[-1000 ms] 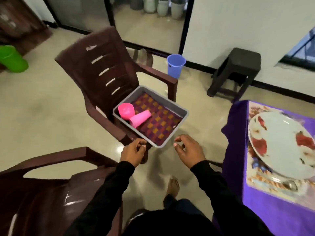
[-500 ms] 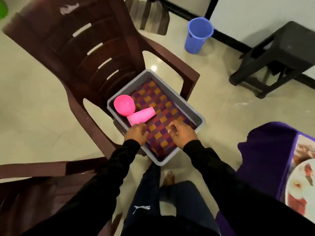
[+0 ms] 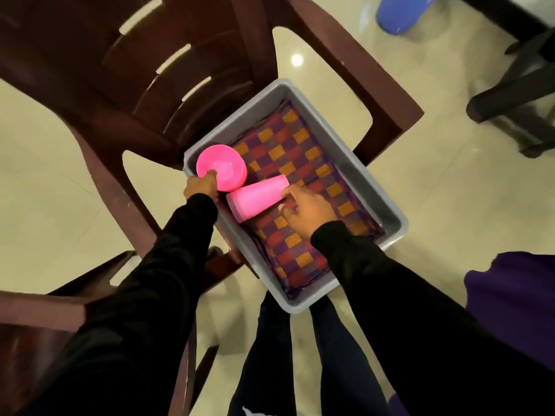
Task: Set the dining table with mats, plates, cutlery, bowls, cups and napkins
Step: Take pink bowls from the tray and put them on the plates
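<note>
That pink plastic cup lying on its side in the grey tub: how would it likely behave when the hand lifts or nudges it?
The pink plastic cup probably lifts easily, being small thin plastic. On its side and tapered, it may roll in a curve if nudged. The checked cloth beneath likely damps sliding.

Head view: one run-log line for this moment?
left hand: grips pink plastic bowl | right hand: holds pink plastic cup | both in grey plastic bin
</note>
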